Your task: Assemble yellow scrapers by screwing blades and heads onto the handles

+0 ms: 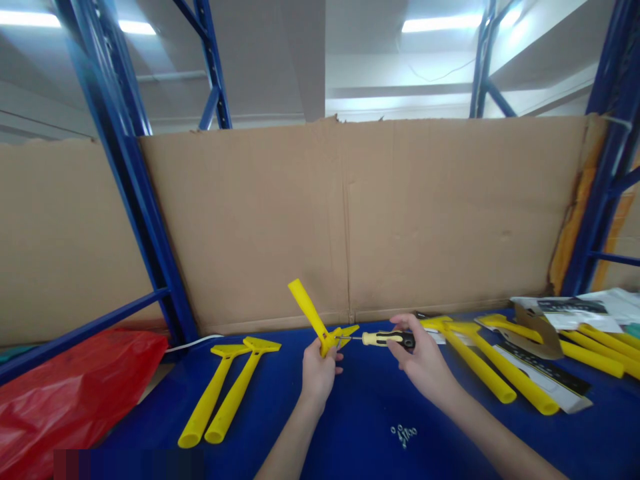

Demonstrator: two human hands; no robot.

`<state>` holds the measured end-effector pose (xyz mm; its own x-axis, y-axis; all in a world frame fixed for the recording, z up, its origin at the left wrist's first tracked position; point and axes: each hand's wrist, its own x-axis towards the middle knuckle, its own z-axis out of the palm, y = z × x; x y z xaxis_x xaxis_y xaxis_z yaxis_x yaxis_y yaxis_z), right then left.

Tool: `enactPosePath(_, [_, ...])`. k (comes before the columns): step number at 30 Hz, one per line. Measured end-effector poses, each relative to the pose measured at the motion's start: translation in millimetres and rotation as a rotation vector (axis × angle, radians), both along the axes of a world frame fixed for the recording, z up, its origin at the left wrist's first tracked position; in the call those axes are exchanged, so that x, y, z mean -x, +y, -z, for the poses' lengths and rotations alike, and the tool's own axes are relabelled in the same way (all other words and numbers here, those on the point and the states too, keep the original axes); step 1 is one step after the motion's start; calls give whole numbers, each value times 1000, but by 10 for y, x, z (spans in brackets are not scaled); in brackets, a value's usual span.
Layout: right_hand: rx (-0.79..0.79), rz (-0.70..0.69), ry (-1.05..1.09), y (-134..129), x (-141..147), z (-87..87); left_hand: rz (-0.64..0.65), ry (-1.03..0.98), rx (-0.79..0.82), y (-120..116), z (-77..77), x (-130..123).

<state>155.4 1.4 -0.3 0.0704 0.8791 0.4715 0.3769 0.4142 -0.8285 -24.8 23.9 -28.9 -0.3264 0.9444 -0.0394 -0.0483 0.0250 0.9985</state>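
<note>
My left hand is closed around the head of a yellow scraper, whose handle points up and to the left. In my right hand is a screwdriver with a cream and black handle, held level by the fingers. Its shaft points left, and the tip meets the scraper head, where my fingers partly hide the contact. Below my right hand, a small pile of screws and nuts or washers lies on the blue table.
Two yellow scrapers lie at the left, near a red plastic bag. More yellow scrapers and packaging are spread at the right. A cardboard panel stands behind, between blue rack posts.
</note>
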Motion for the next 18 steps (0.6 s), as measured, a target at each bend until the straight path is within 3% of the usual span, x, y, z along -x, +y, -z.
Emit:
enactPosePath(6, [8, 99, -163, -58, 4, -76, 10, 4, -1, 7, 15, 7])
enactPosePath(10, [-69, 159, -177, -54, 23, -57, 13, 18, 0, 0, 7, 7])
enactPosePath(15, [-76, 47, -73, -6, 23, 19, 1, -3, 11, -2, -6, 1])
enactPosePath(18, [-49, 78, -132, -20, 5, -12, -7, -8, 7, 0, -4, 0])
